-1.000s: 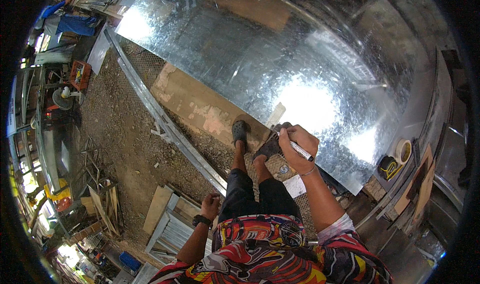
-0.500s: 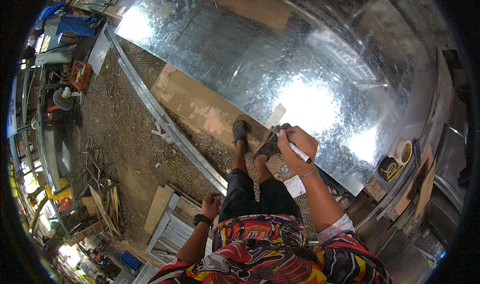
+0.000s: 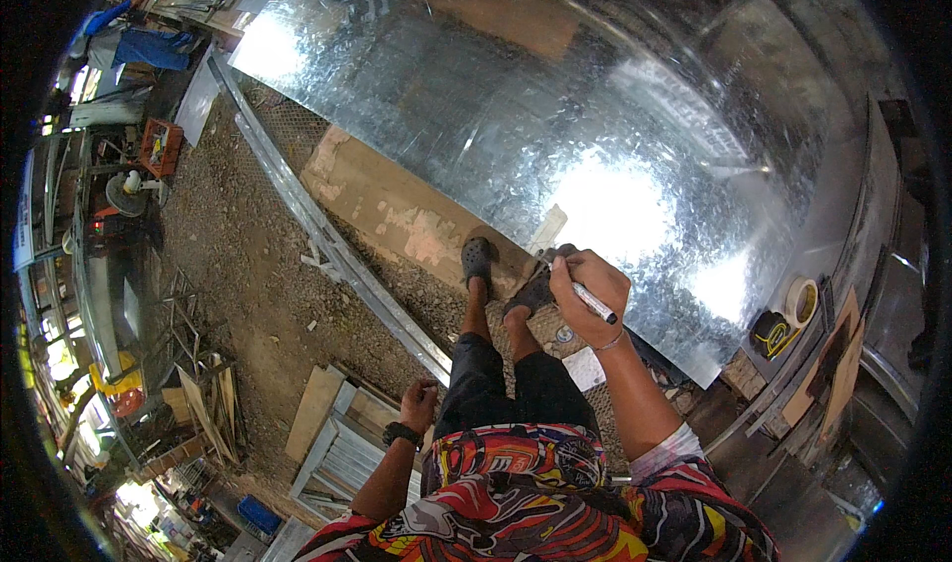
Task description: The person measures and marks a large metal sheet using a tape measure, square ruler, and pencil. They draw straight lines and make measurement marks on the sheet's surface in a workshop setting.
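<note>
My right hand (image 3: 597, 277) grips a white marker pen (image 3: 598, 306) with a dark end toward my wrist. It is closed above the near edge of a large shiny metal sheet (image 3: 397, 116). The pen's other end is hidden by my fingers. Bent at the elbow, my left arm keeps my left hand (image 3: 418, 406) beside my left thigh. Its fingers are curled in, and nothing shows in them. A wooden board (image 3: 382, 205) juts out from under the sheet by my feet. A small pale piece (image 3: 548, 227) lies on the sheet beyond my right hand.
A tape measure (image 3: 769, 335) and a tape roll (image 3: 800, 302) sit at the right. Long metal channels (image 3: 297, 200) cross the gravel floor to my left. A metal frame (image 3: 342, 428) lies nearby. Far left are an orange crate (image 3: 161, 149) and a person in blue (image 3: 154, 51).
</note>
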Motion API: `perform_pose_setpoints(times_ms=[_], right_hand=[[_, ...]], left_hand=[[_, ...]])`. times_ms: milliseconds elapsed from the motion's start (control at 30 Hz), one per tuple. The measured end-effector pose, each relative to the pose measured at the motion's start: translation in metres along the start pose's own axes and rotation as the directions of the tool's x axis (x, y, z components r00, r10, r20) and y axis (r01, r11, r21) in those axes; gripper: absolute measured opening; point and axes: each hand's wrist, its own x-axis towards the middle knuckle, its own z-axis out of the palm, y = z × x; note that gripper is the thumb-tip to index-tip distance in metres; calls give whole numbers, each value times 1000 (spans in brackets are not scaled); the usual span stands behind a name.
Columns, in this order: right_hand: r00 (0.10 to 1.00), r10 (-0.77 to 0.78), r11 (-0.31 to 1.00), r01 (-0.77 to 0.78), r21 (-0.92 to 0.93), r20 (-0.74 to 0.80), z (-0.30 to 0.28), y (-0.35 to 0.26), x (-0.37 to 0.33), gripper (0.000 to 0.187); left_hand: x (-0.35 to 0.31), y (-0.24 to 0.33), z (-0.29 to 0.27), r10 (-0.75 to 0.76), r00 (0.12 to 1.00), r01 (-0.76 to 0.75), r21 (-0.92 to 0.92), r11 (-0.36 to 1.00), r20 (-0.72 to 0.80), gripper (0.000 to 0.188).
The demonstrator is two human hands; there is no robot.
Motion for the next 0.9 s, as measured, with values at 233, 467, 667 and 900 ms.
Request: perform_pose_setpoints(times_ms=[233, 467, 667, 900], right_hand=[[998, 49, 999, -48, 11, -27, -1, 0, 0, 19], [998, 44, 997, -41, 63, -46, 0, 0, 0, 19], [999, 53, 999, -53, 6, -8, 0, -2, 1, 20], [999, 5, 999, -3, 48, -41, 1, 0, 2, 19]], left_hand=[[0, 4, 2, -42, 999, 41, -52, 998, -2, 24], [-6, 17, 1, -79, 997, 78, -79, 994, -3, 23], [-2, 6, 1, -41, 999, 41, -21, 999, -8, 24], [-1, 8, 2, -75, 997, 74, -52, 996, -18, 25]])
